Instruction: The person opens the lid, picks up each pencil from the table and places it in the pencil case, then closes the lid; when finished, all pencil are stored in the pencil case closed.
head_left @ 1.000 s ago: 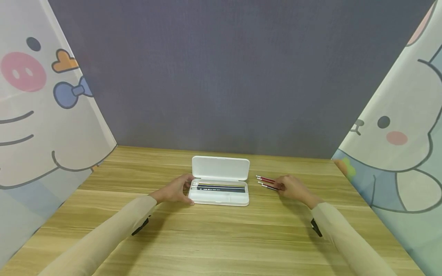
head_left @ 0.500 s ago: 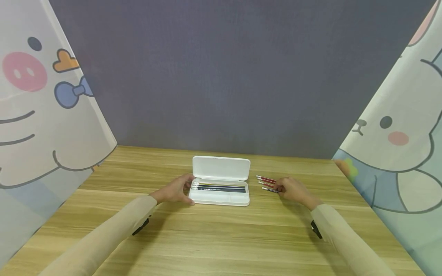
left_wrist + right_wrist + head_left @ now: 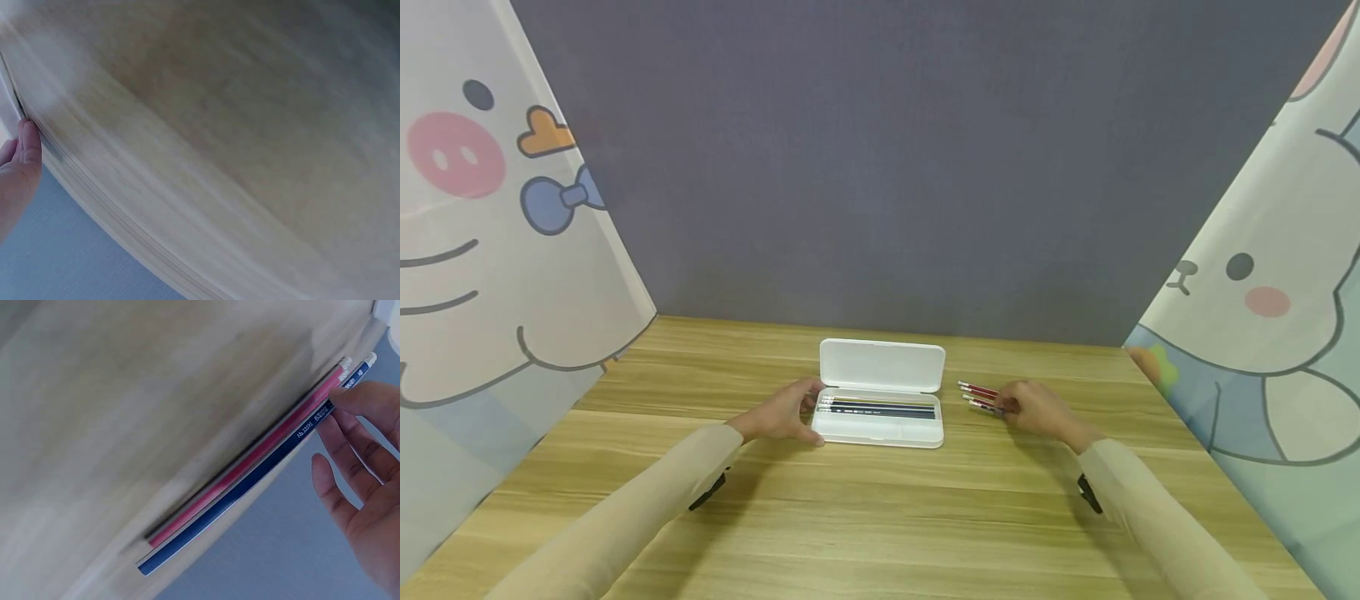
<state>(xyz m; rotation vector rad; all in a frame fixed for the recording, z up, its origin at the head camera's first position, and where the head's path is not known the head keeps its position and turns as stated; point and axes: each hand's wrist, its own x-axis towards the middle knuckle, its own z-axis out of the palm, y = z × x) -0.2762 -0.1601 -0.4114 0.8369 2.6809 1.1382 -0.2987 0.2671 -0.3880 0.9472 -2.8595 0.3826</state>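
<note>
Main risk: R hand (image 3: pixel 1032 408) has the blue pencil (image 3: pixel 250 477) pinched btwn thumb & fingers near its eraser end (image 3: pixel 371 359), so the long free body could tip or swivel bc the hold is off-centre. Also, a red pencil (image 3: pixel 250 455) lies close alongside, on the blue's 10–11 o'c side in R wrist view; a nudge could prob roll it. Can't tell if they touch. L hand (image 3: pixel 786 410) grips the case (image 3: pixel 861 431) at its 9 o'c end, thumb at front corner, fingers at back; a tug there might jolt the upright lid (image 3: pixel 882 365) or shift the inner pencils (image 3: pixel 887 411).

Where: from the pinch, blue body runs to approx 7–8 o'c in R wrist view, eraser end at 1–2. Head view: it pokes out at 9–10 o'c of R hand, w/ reds (image 3: pixel 981 389) at approx 10 & case well apart at 9.
</note>
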